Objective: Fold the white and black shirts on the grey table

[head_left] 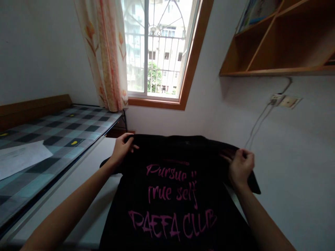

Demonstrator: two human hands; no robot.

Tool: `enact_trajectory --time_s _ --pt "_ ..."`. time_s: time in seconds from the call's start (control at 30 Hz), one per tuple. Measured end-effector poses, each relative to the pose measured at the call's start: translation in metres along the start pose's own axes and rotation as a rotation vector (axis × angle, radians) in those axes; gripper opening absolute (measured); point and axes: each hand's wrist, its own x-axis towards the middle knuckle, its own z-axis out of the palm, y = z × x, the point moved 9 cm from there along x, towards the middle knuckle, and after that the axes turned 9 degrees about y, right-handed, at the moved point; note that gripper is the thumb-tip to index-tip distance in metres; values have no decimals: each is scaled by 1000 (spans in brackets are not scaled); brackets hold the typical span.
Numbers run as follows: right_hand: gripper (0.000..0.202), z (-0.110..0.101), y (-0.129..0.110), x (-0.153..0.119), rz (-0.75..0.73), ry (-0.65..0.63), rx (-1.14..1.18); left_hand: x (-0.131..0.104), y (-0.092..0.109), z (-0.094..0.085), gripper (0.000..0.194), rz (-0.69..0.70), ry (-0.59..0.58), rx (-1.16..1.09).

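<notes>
Head view: black T-shirt (174, 184) spans between both hands, collar edge far side, long axis running back toward the wearer; hem out of frame. Neither hand nearer, one per shoulder. Left hand (124, 148) pinched on its shoulder, right hand (241, 165) same, fingers closed on fabric. White surface (90, 162) below; contact unclear.

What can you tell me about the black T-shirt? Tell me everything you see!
The T-shirt is black, short-sleeved and looks like soft cloth. Its pinkish-purple lettering includes "Pursue", "true self" and "CLUB". It is spread wide, lettering facing us, neckline at the far edge. The left hand pinches one shoulder and the right hand the other. It is over a white surface; I can't tell how much rests there. Its bottom edge is out of view.
</notes>
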Motion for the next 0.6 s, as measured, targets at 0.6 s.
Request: enact_trajectory --time_s 0.6 --pt "78 187 132 18 -288 -799 -855 116 -103 100 65 185 -192 697"
